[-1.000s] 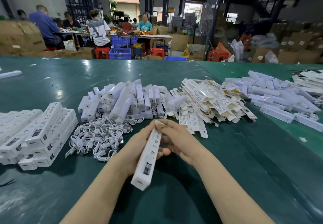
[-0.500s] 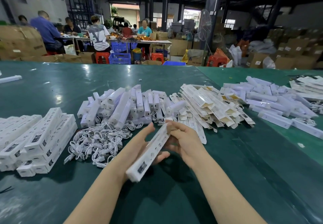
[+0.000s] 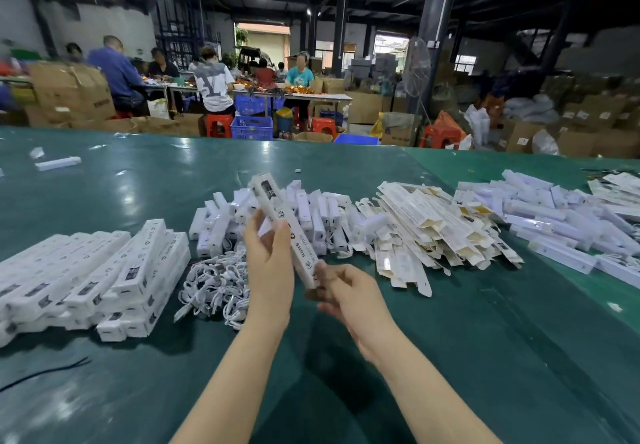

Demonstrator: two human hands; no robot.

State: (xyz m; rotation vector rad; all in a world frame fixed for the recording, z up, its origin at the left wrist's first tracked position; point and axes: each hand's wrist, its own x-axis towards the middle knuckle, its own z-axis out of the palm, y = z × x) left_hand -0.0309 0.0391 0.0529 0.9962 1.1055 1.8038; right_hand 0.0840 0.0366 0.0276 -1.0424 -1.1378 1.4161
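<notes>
Working head view, the only one. One long white box (image 3: 301,253) is up in the air over the green table (image 3: 450,357), tilted, far end away from the person. The left hand (image 3: 268,263) grips it along the middle, fingers and thumb curled round its sides. The right hand (image 3: 353,294) sits at the near end. It is motion-blurred, so I cannot tell whether it pinches the end flap or only touches it.

Judgement: end closure is in hand. To do it well, hold the body firm with the left hand without crushing it, and tuck the flap squarely so the end sits flush.

Surroundings:
- The stack of finished boxes (image 3: 104,270) lies to the left.
- The coiled white cables (image 3: 214,287) lie just beside the left wrist.
- The loose small boxes (image 3: 311,208) lie behind the hands.
- The flat cartons (image 3: 433,232) are heaped to the right.

The way to the stack passes over the cables, which could snag a low box.
</notes>
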